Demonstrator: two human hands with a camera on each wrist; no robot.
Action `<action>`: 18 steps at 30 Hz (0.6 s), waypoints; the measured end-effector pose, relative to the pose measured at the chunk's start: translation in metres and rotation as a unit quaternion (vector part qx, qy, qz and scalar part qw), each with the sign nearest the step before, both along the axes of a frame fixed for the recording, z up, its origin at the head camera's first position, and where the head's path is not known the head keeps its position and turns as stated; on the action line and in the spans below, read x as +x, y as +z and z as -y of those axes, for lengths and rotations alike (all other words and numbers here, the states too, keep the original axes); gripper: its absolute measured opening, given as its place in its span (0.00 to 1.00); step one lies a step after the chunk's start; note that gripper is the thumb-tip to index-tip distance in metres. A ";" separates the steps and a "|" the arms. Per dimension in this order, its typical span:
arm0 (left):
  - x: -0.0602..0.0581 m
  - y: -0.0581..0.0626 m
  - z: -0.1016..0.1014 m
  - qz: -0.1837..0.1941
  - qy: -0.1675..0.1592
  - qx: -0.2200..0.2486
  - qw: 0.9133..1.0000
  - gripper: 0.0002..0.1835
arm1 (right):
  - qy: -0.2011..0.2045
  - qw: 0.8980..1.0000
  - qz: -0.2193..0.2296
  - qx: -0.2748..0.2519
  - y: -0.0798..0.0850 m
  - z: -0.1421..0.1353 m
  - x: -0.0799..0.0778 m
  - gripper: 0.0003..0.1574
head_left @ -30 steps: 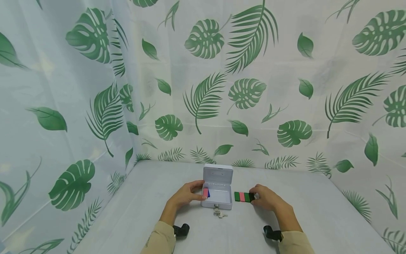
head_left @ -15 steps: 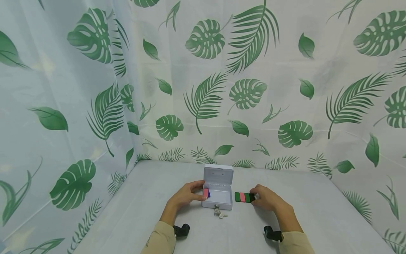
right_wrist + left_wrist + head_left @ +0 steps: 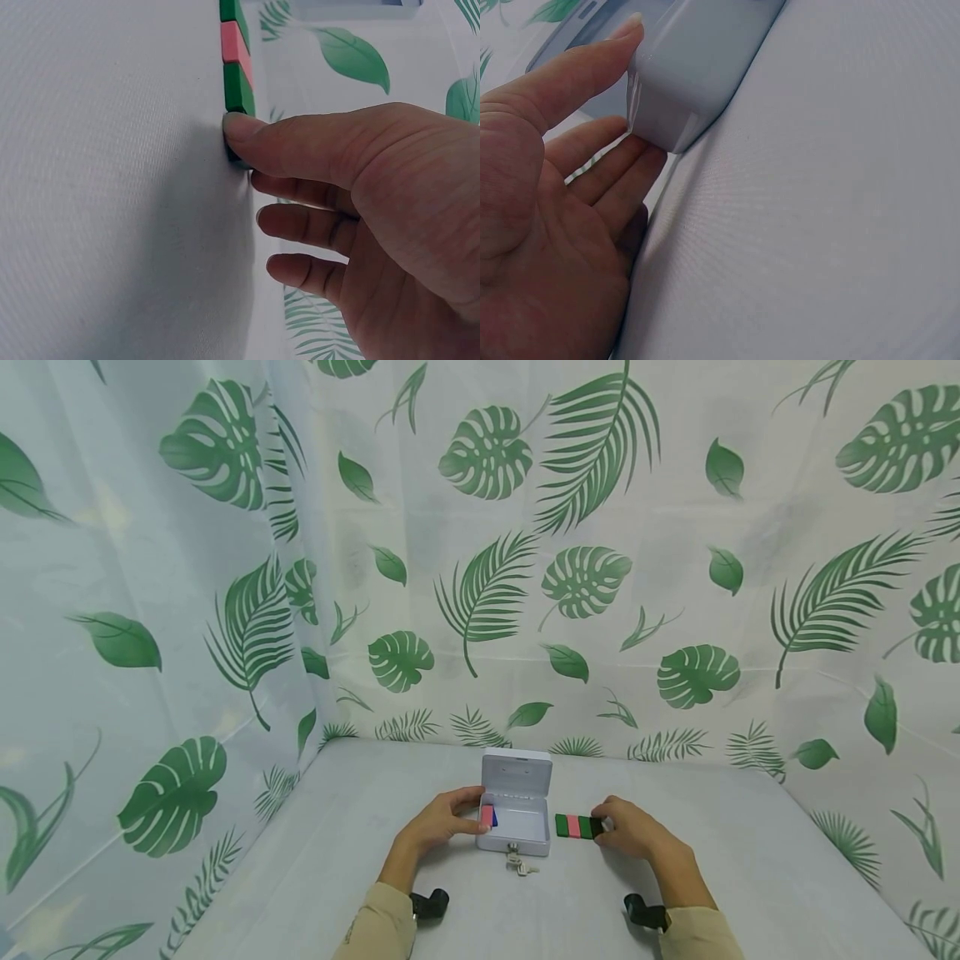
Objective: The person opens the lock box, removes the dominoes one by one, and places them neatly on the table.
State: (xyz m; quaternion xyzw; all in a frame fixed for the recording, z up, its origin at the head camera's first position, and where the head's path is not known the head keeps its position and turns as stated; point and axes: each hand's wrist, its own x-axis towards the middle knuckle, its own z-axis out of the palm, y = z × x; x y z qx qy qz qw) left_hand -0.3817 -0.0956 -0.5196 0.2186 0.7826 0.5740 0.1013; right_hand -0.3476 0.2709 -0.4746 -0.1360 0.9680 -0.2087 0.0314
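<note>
A light grey metal cash box [image 3: 525, 827] stands with its lid [image 3: 515, 774] raised. Inside, at its left end, a pink block [image 3: 487, 815] lies partly over a blue block [image 3: 494, 819]. My left hand [image 3: 438, 818] holds the box's left end, thumb at the front corner and fingers against the outer side. To the right of the box runs a row of flat blocks: a green block [image 3: 561, 825], a pink one, another green one and a dark block [image 3: 596, 827]. Thumb and index finger of my right hand [image 3: 630, 828] pinch the dark block at the row's right end.
Keys [image 3: 517, 862] hang from the lock at the box's front and reach the white tabletop [image 3: 525, 918]. A leaf-patterned curtain [image 3: 495, 610] closes off the back and sides. Black wrist cameras sit on both forearms.
</note>
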 end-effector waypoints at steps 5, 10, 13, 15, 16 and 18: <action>0.000 0.000 0.000 0.000 -0.001 0.000 1.000 0.41 | 0.000 1.000 0.000 -0.003 0.000 -0.001 0.000 0.24; -0.001 -0.001 0.000 0.001 0.000 -0.003 1.000 0.41 | 0.002 1.000 -0.001 -0.004 -0.001 -0.001 0.000 0.24; -0.001 0.000 0.000 0.000 0.001 -0.005 1.000 0.41 | 0.002 1.000 0.000 -0.003 -0.001 -0.001 -0.001 0.24; -0.001 0.000 0.000 0.001 0.000 -0.005 1.000 0.41 | 0.001 1.000 -0.001 -0.001 -0.001 -0.001 -0.002 0.24; -0.001 0.000 0.000 0.001 0.000 -0.005 1.000 0.41 | -0.002 1.000 0.000 -0.002 -0.002 -0.001 -0.002 0.24; -0.001 -0.001 0.000 0.001 -0.001 -0.005 1.000 0.41 | -0.003 1.000 0.000 0.000 -0.002 -0.001 -0.002 0.24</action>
